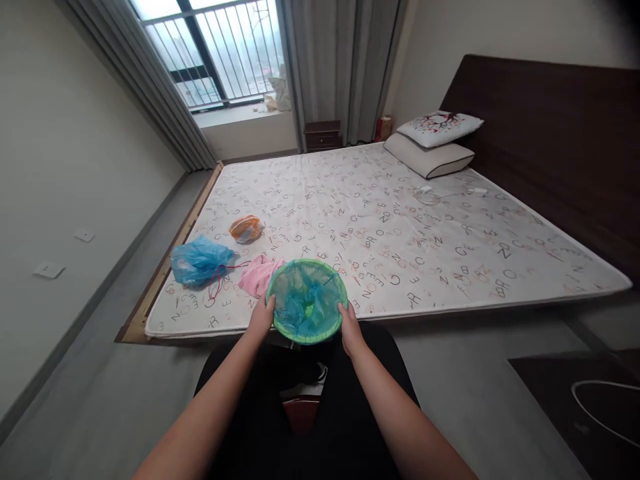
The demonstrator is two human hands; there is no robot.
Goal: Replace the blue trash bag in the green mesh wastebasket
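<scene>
My left hand and my right hand grip opposite sides of the rim of a round green plastic basin, held over the near edge of the mattress. A blue plastic bag lines the basin, and its bottom is crumpled. Just left of the basin lies a pink cloth. Farther left are a knotted blue plastic bag with a red string trailing from it, and a small orange plastic bag.
A bare letter-printed mattress lies on a low wooden frame, with two pillows and a white cable at the far side. A dark headboard stands to the right, a curtained window behind. My black-clad knees are below.
</scene>
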